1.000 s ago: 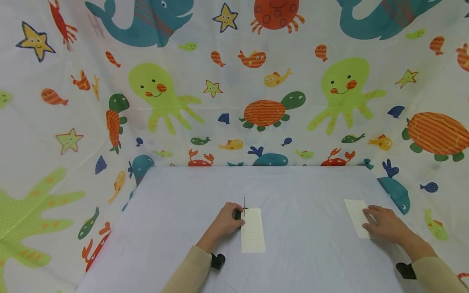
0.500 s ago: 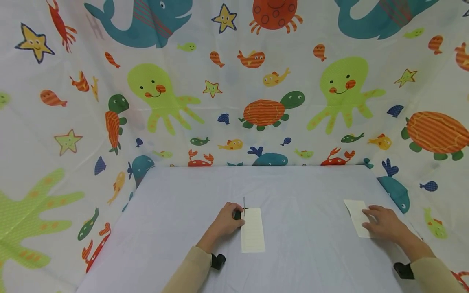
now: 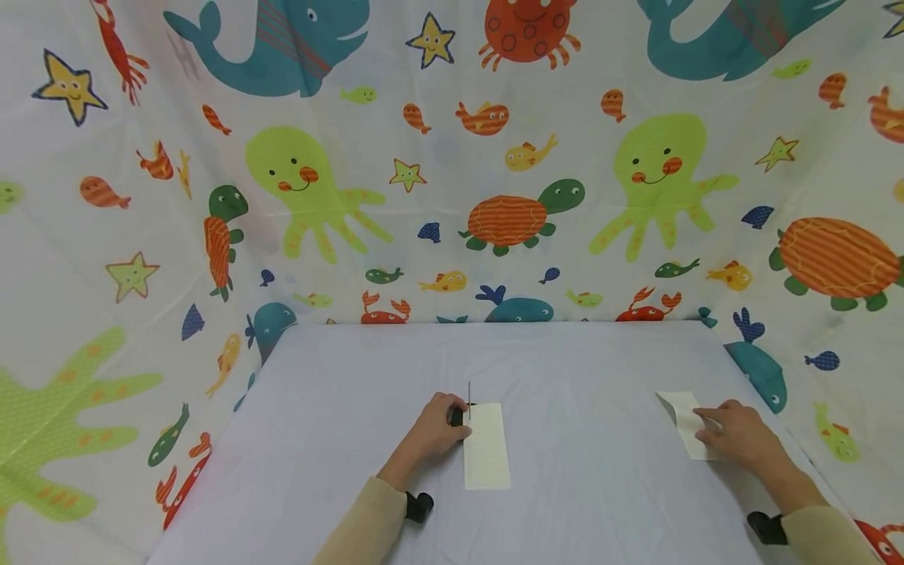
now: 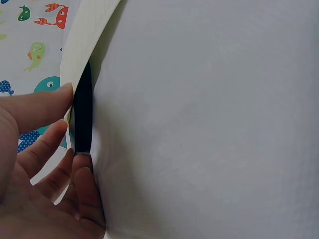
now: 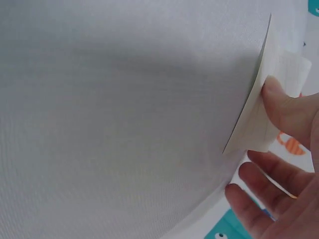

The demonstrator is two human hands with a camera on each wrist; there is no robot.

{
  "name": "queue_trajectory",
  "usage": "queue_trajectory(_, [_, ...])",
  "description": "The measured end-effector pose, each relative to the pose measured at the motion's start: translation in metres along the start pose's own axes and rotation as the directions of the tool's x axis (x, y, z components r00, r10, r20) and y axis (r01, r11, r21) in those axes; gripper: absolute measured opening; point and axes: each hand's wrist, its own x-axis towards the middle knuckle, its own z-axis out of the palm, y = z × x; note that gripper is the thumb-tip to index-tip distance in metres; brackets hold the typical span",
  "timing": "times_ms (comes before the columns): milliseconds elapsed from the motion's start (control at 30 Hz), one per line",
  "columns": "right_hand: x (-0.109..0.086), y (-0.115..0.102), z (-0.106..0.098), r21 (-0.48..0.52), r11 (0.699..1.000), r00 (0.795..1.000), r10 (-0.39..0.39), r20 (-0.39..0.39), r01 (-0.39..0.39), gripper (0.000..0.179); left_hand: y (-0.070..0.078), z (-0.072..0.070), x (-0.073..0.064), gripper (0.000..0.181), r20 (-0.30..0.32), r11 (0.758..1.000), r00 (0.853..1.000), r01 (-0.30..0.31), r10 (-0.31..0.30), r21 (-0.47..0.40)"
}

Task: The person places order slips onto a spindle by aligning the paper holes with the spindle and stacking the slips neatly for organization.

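In the head view, my left hand (image 3: 432,428) grips a dark object (image 3: 456,417) at the upper left edge of a lined cream paper slip (image 3: 487,451). A thin upright line rises beside it. The left wrist view shows the dark object (image 4: 83,112) as a narrow black piece under the paper, between thumb and fingers; its kind is unclear. On the right side, my right hand (image 3: 738,431) holds a second cream paper slip (image 3: 683,408), its upper left corner bent upward. The right wrist view has the thumb on this paper (image 5: 256,119), with the index finger partly hidden.
A white cloth covers the table (image 3: 579,471). Behind and beside it hangs a curtain (image 3: 424,259) printed with sea animals. Black wrist cameras show below the left sleeve (image 3: 420,507) and the right sleeve (image 3: 766,527).
The right slip has gone from flat to bent, its upper left corner lifting and curling. My right hand has shifted slightly left with its index finger straighter. The left hand stays in place.
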Motion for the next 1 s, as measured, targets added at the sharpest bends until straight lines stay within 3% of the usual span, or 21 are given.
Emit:
queue_trajectory(167, [-0.0017,-0.0045,-0.0031,0.030,0.996,0.992,0.075,0.101,-0.078,0.064,-0.0022,0.0012,-0.0009,0.030,0.005,1.000,1.000,0.019,-0.019,0.001])
queue_trajectory(400, [-0.0025,-0.0036,-0.0040,0.191,0.969,0.983,0.131,0.132,-0.154,0.072,-0.0015,0.0020,-0.0002,0.030,-0.003,1.000,1.000,0.015,-0.015,0.003])
queue_trajectory(600, [-0.0036,0.0022,-0.0029,0.362,0.911,0.980,0.164,0.116,-0.196,0.068,-0.0013,0.0019,0.0004,0.029,-0.004,1.000,1.000,0.005,-0.005,0.008])
queue_trajectory(867, [-0.0047,-0.0008,-0.0025,0.551,0.789,0.962,0.238,0.132,-0.271,0.055,-0.0005,0.0015,-0.0002,0.029,-0.012,1.000,1.000,-0.009,0.009,0.017])
queue_trajectory(1000, [-0.0056,-0.0045,-0.0018,0.596,0.762,0.967,0.217,0.133,-0.253,0.055,-0.0002,0.0016,-0.0003,0.029,-0.010,1.000,1.000,-0.005,0.005,0.020])
